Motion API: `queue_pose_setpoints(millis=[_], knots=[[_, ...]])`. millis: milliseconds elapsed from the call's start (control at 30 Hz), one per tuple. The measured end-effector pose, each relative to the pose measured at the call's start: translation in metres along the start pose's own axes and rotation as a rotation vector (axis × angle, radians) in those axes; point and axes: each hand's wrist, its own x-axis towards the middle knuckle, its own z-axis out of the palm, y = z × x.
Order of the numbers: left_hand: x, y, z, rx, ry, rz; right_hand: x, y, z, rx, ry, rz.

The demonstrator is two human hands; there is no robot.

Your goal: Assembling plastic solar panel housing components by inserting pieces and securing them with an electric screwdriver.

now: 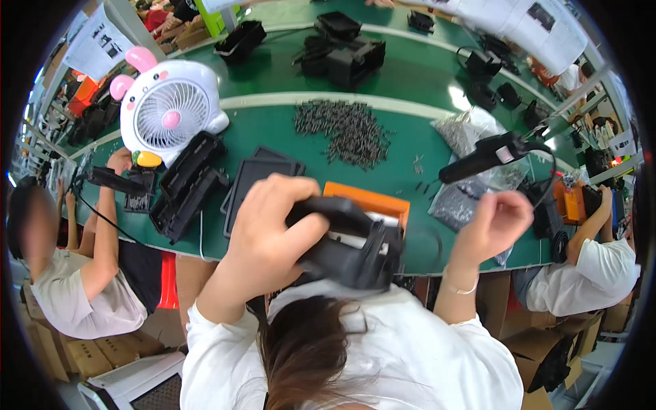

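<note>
My left hand (pixel 273 236) grips a black plastic housing (pixel 365 256), a hollow part with an opening and raised posts, held tilted over the near table edge. Behind it is an orange fixture (pixel 369 198) with a pale inner face, partly covered by the housing. To the right, my right hand (pixel 495 225) is raised with curled fingers; whether something small is between them is hidden. Beyond that hand, apart from it, is a black electric screwdriver (pixel 485 157) on a cord, its tip pointing left. A heap of small dark screws (pixel 345 133) lies farther back.
Plastic bags of small parts (pixel 461 201) lie under the screwdriver. Flat black trays (pixel 263 178), black housings (pixel 188 184) and a white rabbit-shaped fan (pixel 171 113) stand at left. A white-edged strip (pixel 410 106) crosses the green table. Co-workers sit on the left (pixel 89 287) and right (pixel 581 273).
</note>
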Motion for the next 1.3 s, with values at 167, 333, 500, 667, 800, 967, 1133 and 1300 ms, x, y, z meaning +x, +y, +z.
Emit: queue_pose_setpoints(millis=[167,333,500,667,800,967,1133,1300], knots=[[0.003,0.002,0.064,0.274,-0.115,0.187,0.028,0.049,0.013,-0.267,-0.057,0.024],[0.004,0.001,0.105,0.355,-0.170,0.254,0.048,0.044,0.039,-0.016,-0.019,0.222],[0.005,0.001,0.108,0.331,-0.196,0.242,0.064,-0.004,0.017,0.794,-0.200,0.192],[0.008,-0.002,0.110,0.348,-0.178,0.266,0.054,-0.015,0.020,0.909,-0.370,0.198],[0.009,-0.002,0.110,0.347,-0.184,0.276,0.045,-0.008,0.026,0.894,-0.351,0.232],[0.009,-0.002,0.109,0.347,-0.191,0.277,0.044,-0.002,0.026,0.873,-0.355,0.189],[0.008,-0.002,0.113,0.346,-0.156,0.277,0.040,-0.011,0.033,0.886,-0.391,0.142],[0.006,-0.003,0.116,0.376,-0.116,0.268,0.021,-0.034,0.047,0.433,-0.017,0.115]])
